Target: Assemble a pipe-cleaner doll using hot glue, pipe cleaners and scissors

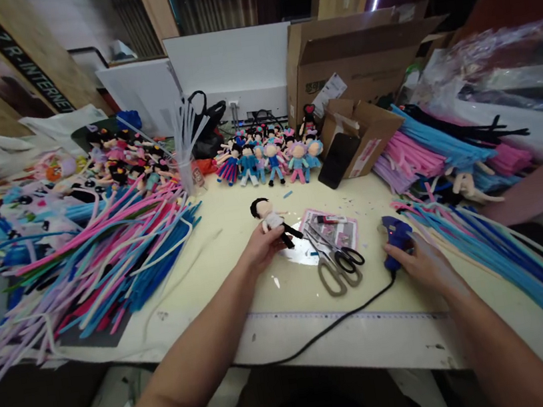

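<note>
My left hand (263, 246) is closed on a small doll (270, 218) with black hair, a pale grey top and black legs, held tilted above the table. In my right hand (413, 257) is a blue glue gun (397, 233), gripped by its handle, with a black cord (338, 321) trailing left across the table's front edge. Between the hands lie grey-handled scissors (335, 275) and smaller black-handled scissors (349, 258). Both rest partly on a pink-edged printed packet (345, 227), with a small red and black tube (330, 219) on top.
Pipe cleaners in many colours (121, 251) heap on the left; more bundles (480, 248) lie right. Several finished dolls (273, 163) stand at the back beside a dark phone (339, 160) leaning on a small carton (367, 129). A ruler strip (347, 312) runs along the front.
</note>
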`<state>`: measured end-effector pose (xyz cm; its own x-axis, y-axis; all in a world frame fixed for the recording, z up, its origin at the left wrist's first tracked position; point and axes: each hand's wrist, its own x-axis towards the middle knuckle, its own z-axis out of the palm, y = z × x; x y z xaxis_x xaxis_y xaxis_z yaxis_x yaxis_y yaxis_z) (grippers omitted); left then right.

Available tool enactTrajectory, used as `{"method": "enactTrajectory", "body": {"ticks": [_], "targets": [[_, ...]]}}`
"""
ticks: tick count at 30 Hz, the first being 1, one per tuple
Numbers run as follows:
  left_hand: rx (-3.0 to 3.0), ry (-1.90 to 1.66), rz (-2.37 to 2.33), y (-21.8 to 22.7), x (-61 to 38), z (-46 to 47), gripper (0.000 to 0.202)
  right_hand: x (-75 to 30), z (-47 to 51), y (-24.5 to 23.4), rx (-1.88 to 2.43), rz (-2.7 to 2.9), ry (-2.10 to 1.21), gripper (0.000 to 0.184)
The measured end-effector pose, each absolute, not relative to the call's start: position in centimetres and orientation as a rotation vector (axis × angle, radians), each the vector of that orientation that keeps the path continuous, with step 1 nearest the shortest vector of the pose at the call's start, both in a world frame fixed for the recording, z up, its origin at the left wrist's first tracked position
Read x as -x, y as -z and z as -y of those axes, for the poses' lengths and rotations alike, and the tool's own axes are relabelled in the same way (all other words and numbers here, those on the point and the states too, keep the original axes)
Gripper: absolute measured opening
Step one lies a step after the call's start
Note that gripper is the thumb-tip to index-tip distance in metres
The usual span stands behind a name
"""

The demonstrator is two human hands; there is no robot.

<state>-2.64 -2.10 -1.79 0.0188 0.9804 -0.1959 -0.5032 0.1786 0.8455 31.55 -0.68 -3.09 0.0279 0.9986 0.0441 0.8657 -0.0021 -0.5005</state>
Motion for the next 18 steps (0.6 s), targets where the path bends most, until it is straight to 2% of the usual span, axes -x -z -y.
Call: {"method": "enactTrajectory", "body": {"ticks": [3,8,12,18], "targets": [[-0.693,-1.306,-0.922,1.7,2.8,2.1,0.050,-30.4,0.7,2.6,1.986,1.851,-0.419,0.043],[-0.728,-1.340,-0.898,1.7,2.9,2.2,0.054,-29.9,1.4,1.5,1.854,1.782,-0.508,0.030],[-0.734,-1.311,-0.881,1.7,2.7,2.3,0.054,-30.3,1.6,1.8,1.856,1.670,-0.608,0.030],[-0.731,-1.315,-0.902,1.5,2.8,2.3,0.055,-30.5,0.9,3.0,1.630,1.563,-0.725,0.035]]}}
